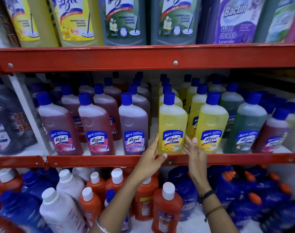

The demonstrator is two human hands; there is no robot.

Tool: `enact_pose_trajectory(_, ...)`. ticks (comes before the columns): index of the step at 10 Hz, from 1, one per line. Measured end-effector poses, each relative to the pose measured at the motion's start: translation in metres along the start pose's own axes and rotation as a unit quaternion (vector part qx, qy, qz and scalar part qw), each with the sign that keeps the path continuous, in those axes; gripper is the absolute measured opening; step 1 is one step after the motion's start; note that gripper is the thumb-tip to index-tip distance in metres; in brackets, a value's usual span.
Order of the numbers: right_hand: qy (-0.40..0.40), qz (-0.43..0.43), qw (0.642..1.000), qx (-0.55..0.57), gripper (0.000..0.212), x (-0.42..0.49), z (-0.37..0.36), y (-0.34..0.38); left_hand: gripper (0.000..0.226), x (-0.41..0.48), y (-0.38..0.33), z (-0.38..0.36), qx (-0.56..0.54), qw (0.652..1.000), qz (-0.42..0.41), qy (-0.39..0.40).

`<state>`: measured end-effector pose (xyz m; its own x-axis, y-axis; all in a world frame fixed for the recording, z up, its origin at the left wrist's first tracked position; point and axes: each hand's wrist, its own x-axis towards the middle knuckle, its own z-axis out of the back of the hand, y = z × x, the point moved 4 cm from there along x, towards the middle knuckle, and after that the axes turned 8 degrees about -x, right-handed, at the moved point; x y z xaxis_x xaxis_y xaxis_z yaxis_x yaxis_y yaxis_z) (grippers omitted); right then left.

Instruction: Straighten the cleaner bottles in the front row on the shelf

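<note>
Flanking a yellow bottle (172,125) in the front row of the middle shelf (109,161), both hands are raised with palms facing each other. Left hand (151,157): fingers spread wide and flat along the bottle's left edge, thumb lying over the red shelf lip just below the bottle's base; touching or a hair off, cannot tell which. Right hand (194,151): open too, fingers up beside the bottle's right edge, in the gap toward the second yellow bottle (212,121). Neither hand is closed around anything.

Yellow bottle stands upright, label forward, blue cap on top. Front row, left to right: two pink bottles (59,126) (96,126), a purple bottle (134,126), the two yellow ones, a green bottle (247,125), then a smaller pink one at far right, blurred. All carry blue caps and labels face roughly front. More rows stand behind.

Upper shelf holds large yellow, green and lavender refill bottles. Lower shelf holds orange bottles (167,209) with white caps, plus blue and white ones. Bangle on left wrist, dark bands on right wrist.
</note>
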<state>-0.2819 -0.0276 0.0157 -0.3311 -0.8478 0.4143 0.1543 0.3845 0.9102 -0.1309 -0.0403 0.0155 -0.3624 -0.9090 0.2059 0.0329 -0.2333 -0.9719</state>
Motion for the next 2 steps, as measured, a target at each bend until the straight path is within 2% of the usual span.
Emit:
enact_pose_trajectory(1, 0.010, 0.004, 1.000, -0.004, 0.046, 0.0020, 0.0003, 0.0017, 0.074, 0.0000, -0.0028, 0.0018, 0.002, 1.000, -0.007, -0.005)
enact_pose_trajectory(2, -0.003, 0.005, 1.000, 0.007, 0.053, -0.0076, 0.0103, -0.0021, 0.061, -0.0093, -0.0109, 0.0024, 0.023, 0.997, -0.053, -0.053)
